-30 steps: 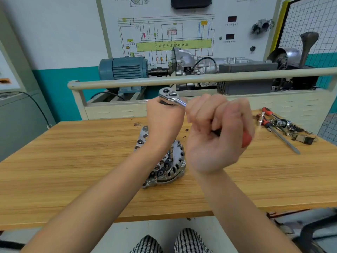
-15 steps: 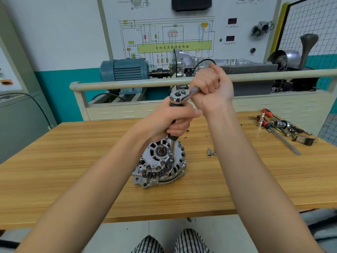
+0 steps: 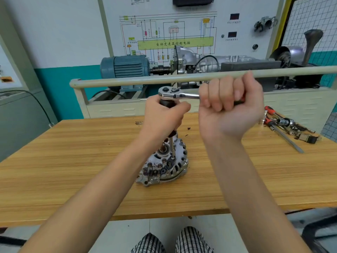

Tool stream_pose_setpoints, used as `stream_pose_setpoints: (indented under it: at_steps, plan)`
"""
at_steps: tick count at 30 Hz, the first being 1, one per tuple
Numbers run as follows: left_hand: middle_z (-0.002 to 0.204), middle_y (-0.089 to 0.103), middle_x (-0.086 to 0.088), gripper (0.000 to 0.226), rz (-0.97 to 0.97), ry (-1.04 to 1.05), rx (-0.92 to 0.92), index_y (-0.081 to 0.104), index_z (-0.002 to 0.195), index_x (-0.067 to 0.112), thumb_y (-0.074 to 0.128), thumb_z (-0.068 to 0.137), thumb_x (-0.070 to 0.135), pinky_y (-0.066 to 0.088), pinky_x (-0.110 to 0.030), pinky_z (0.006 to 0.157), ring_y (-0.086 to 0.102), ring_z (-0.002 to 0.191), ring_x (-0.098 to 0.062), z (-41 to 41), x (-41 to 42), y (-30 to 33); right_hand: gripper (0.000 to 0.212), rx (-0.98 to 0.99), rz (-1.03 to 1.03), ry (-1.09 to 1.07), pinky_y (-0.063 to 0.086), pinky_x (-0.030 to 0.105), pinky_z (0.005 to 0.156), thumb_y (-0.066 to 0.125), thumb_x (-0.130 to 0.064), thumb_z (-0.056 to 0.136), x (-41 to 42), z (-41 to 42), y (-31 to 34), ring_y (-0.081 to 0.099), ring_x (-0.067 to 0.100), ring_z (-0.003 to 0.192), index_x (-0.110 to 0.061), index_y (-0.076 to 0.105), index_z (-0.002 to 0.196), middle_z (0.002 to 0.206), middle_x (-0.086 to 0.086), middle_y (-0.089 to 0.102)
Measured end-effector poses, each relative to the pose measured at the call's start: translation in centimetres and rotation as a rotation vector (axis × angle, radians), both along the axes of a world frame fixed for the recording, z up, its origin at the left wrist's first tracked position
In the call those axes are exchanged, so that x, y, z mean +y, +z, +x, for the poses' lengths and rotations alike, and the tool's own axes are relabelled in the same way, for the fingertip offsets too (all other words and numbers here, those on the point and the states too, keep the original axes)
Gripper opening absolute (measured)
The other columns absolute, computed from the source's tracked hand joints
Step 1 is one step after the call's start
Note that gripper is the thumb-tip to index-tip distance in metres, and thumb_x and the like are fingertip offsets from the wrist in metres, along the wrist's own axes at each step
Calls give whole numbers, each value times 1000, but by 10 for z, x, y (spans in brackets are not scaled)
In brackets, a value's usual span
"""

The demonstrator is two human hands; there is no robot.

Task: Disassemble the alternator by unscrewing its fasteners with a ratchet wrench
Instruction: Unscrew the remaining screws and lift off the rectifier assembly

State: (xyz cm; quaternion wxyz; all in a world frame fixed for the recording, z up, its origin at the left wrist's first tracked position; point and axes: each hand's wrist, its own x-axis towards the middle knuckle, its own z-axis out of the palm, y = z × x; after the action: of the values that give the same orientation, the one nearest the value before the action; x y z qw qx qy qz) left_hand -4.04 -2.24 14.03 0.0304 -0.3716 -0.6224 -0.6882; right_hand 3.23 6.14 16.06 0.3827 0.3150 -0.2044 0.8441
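The silver alternator (image 3: 164, 163) sits on the wooden table (image 3: 73, 161), rear face up. A ratchet wrench (image 3: 175, 94) stands over it on a long extension bar (image 3: 171, 147) whose socket sits on a fastener on the alternator's top. My left hand (image 3: 162, 117) grips the dark upper part of the extension just below the ratchet head. My right hand (image 3: 229, 106) grips the wrench handle, which points right; most of the handle is hidden in the fist.
A pile of screwdrivers, sockets and bits (image 3: 286, 126) lies at the table's far right. Behind the table a beige rail (image 3: 127, 80) fronts a bench with a blue motor (image 3: 125, 66) and gearbox. My knees (image 3: 173, 241) show below the near edge.
My right hand has swung the wrench handle from pointing away from me round to the right. My left hand has stayed on the extension. The alternator has not moved.
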Motion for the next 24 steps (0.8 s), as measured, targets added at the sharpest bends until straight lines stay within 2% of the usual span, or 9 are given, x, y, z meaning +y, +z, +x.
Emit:
stream_pose_setpoints:
  at_steps: [3,5,7,9,12,15,18,21,24]
  plan:
    - [40,43,-2,32,-170,-392,73,51,46,18,68,73,11,36,-19,45,36,34,-17,-14,-12,11,45,-272,-84,361,18,19,37,38,-14,85,26,-21,21,19,9,29,-16,34,40,34,-6,21]
    - [39,44,-1,29,-249,-604,25,52,47,16,65,73,13,37,-19,44,37,33,-15,-17,-13,18,48,-385,-116,606,16,18,38,36,-16,88,34,-39,28,12,7,32,-19,29,40,38,-9,14]
    - [36,40,3,33,-301,-730,-48,50,44,17,62,74,13,31,-17,40,34,30,-11,-16,-9,19,45,-435,-96,731,15,18,39,36,-15,89,36,-50,31,10,5,36,-24,26,46,42,-12,13]
    - [33,33,7,42,-284,-733,-96,40,40,21,61,75,15,21,-14,37,26,27,-6,-12,-5,17,46,-392,-96,749,14,19,37,36,-15,89,36,-52,30,9,5,36,-24,27,45,42,-12,13]
    - [35,28,10,48,-151,-505,-124,38,37,25,61,77,9,16,-13,38,19,29,-5,-8,-1,11,54,-229,-185,581,15,19,34,34,-17,93,30,-39,22,10,6,35,-16,33,40,35,-7,18]
    - [39,30,6,53,3,-132,-133,41,40,23,57,85,0,20,-14,39,21,32,-9,-3,6,8,53,-64,-111,177,21,22,37,29,-15,97,10,-14,4,18,9,34,-16,37,45,36,-5,24]
    - [48,30,-4,33,91,181,-82,42,54,9,53,81,-8,19,-24,45,24,47,-17,3,17,5,42,143,31,-205,21,25,45,35,-7,91,-18,1,-14,22,10,38,-16,35,50,41,-4,26]
    - [50,28,-3,32,110,207,-51,36,53,13,52,73,-5,18,-28,48,23,52,-17,6,19,3,33,233,92,-371,24,25,47,36,-5,87,-29,0,-19,30,7,41,-14,30,55,43,-3,31]
    - [42,33,3,34,47,-13,-75,40,48,17,59,71,-1,23,-19,43,26,39,-13,-2,5,4,45,111,64,-160,23,21,44,33,-8,90,-9,-3,-6,24,8,35,-19,35,47,38,-5,27]
